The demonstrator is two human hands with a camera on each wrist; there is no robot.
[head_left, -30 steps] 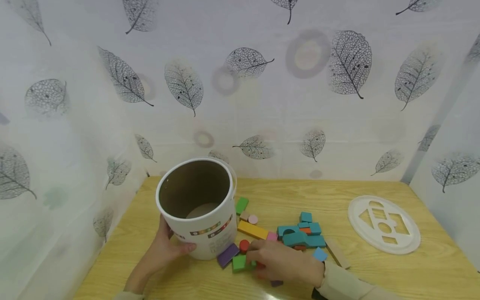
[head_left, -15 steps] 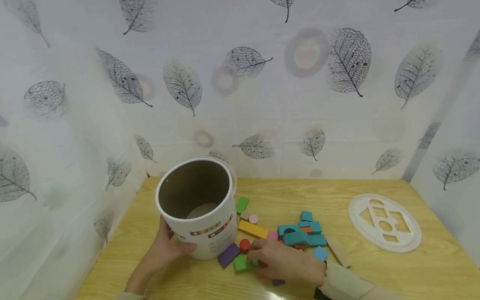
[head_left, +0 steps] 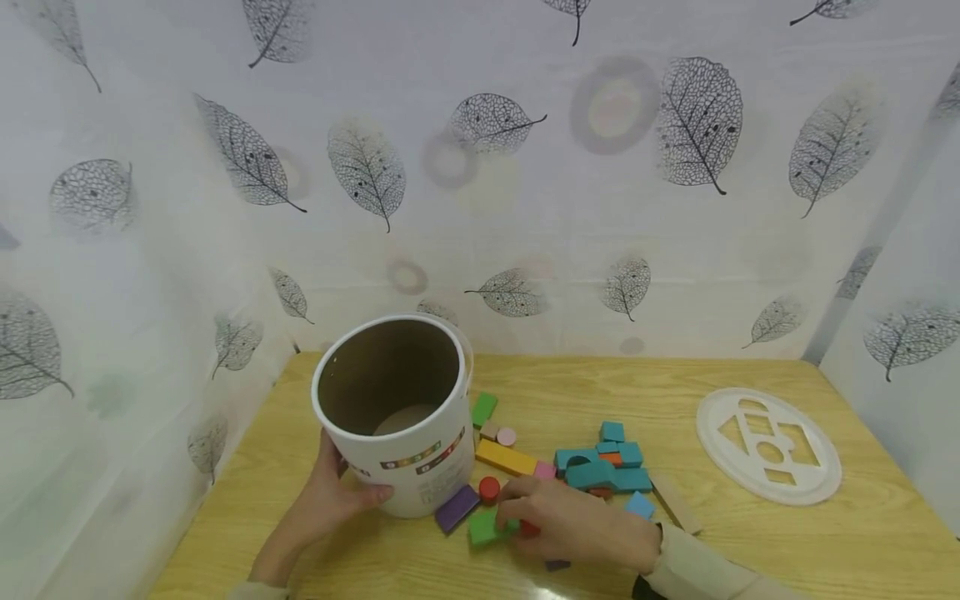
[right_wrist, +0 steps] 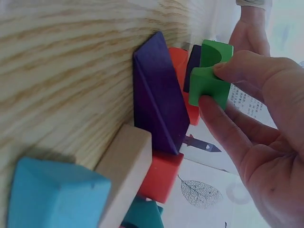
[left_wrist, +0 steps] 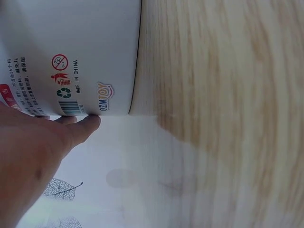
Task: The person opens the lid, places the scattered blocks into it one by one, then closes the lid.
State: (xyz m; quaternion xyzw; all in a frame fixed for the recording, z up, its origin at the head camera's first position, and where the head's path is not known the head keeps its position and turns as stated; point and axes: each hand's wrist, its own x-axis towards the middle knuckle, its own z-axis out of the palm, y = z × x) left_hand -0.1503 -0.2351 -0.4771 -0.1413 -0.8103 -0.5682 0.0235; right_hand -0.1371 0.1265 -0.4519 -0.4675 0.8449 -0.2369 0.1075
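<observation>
My left hand (head_left: 330, 504) holds the side of a white bucket (head_left: 431, 479), thumb in front and fingers behind. In the left wrist view its fingertips press the printed wall. The bucket stands tilted-looking toward the camera, its inside visible down to the bottom. My right hand (head_left: 573, 521) pinches a green arch block (right_wrist: 209, 85) between thumb and finger, low over the table. A red cylinder (head_left: 489, 490) and a purple block (head_left: 457, 510) lie beside that block. Closer to the right wrist camera is a purple triangular block (right_wrist: 156, 90).
Teal blocks (head_left: 592, 475) cluster right of centre, near a long plain wood block (head_left: 677, 504) and a light blue block (head_left: 640, 506). A yellow block (head_left: 506, 458) lies by the bucket. At the right rests a white round lid (head_left: 806, 487) with shaped holes.
The green arch block has shifted slightly right at my right fingertips, and a red block shows more under that hand. My left hand and the bucket stay put.
</observation>
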